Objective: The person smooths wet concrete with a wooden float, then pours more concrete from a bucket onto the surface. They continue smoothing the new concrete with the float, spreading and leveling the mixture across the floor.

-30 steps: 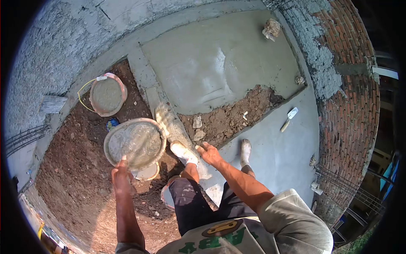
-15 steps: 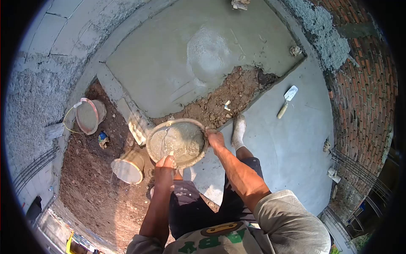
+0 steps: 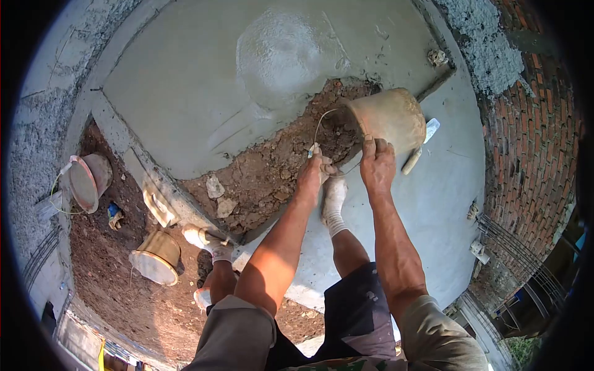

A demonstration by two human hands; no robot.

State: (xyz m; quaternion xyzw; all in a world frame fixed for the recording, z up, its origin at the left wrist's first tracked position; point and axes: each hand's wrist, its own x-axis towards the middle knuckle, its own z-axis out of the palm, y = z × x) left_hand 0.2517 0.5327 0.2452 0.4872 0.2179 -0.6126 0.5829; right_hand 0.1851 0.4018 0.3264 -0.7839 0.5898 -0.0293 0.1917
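Observation:
A cement-stained bucket (image 3: 396,120) is tipped on its side in front of me, its mouth facing left over a patch of bare soil (image 3: 260,179). My right hand (image 3: 377,164) is closed on the near part of its rim. The fingers of my left hand (image 3: 314,173) are closed on the thin wire handle (image 3: 316,131), which stands out from the mouth. Most of the bucket's inside is hidden from me. Just behind its base lies a trowel (image 3: 411,162), partly covered by the bucket.
Wet grey mortar (image 3: 179,105) spreads beyond the soil, and a smooth grey slab (image 3: 445,216) lies to the right. Two more buckets, one by the wall (image 3: 99,176) and one nearer (image 3: 162,248), rest on dirt at left. A brick wall (image 3: 532,148) rises at right.
The bucket has gone from near my knees, mouth up and full of wet mortar, to forward and right, tipped sideways. Both hands moved with it. My left foot now shows on the concrete edge.

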